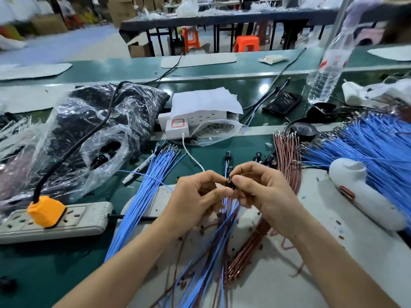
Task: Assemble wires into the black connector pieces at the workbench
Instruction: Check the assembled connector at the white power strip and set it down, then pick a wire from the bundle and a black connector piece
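The crinkled clear plastic bag (73,138) at ten o'clock shines glossy. The blue plastic-coated wires (375,147) at three o'clock look smooth, metal-tipped.

Power strip (73,221), water bottle (327,70), phone (282,102)

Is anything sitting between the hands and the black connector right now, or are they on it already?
Nothing visible is in the way. The left hand and right hand both already pinch the connector at their fingertips. Blue and brown wires trail down from it below the hands, not between fingers and connector.
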`<state>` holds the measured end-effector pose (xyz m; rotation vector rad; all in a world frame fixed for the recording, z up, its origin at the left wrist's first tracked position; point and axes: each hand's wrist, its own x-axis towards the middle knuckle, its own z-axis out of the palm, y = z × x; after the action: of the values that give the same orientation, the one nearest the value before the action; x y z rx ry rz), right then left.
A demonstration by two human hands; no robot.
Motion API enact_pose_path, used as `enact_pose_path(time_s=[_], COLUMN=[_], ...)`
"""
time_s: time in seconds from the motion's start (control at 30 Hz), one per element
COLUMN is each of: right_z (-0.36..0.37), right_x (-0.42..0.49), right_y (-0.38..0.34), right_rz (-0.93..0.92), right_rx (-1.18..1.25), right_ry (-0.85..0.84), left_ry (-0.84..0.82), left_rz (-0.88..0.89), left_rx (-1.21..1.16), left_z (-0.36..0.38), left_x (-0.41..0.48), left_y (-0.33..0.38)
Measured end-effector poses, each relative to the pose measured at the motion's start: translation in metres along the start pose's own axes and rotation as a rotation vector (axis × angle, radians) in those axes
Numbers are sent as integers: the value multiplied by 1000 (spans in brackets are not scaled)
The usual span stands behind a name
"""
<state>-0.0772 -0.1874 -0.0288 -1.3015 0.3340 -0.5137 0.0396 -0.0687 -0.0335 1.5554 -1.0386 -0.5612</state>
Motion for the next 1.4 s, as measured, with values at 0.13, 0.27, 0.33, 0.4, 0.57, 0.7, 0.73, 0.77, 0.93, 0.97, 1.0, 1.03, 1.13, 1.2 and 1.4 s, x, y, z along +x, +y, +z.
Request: enact_pose_path(time_s=[0.13,0.27,0.33,0.4,0.57,0.7,0.73,0.77,0.93,0.97,1.0,1.03,1.13,1.2,1.4], right_z=[-13,-23,-27,-33,-32,-24,-23,-23,-20,-20,-18,-17,-7,3,36], right_x=[5,9,11,11,13,11,10,9,9,8,7,7,3,-1,-3], right_y=[-4,-1,0,1,11,15,16,17,19,19,19,19,16,13,6], right_rz=[-165,-272,-290,-329,-102,-98,-98,-102,-206,-228,-250,-279,-433,-488,-115], right_rx=[70,36,-64,-275,-771,-1014,-1029,-1041,-1048,-1048,-1044,-1034,-949,-844,-435], right_ry=[493,761,856,928,551,459,457,458,500,504,505,509,527,491,72], left_ry=[-71,-156,-307,-451,-239,-37,-44,-49,-42,-13,30,85,227,316,394], left_rz=[-127,-146,-197,-260,-152,-332,-361,-382,-442,-439,-429,-410,-313,-234,107], left_rx=[37,219,389,505,1001,1249,1283,1308,1285,1275,1268,1254,1167,1089,910], left_z=[-4,-12,-19,-29,-56,-76,-78,-80,-83,-84,-85,-86,-87,-85,-67], left_x=[-4,-31,-51,-69,-49,-10,-6,-4,-2,-3,-4,-7,-17,-25,-47], left_y=[22,53,63,69,45,11,6,4,8,10,12,14,21,27,32])
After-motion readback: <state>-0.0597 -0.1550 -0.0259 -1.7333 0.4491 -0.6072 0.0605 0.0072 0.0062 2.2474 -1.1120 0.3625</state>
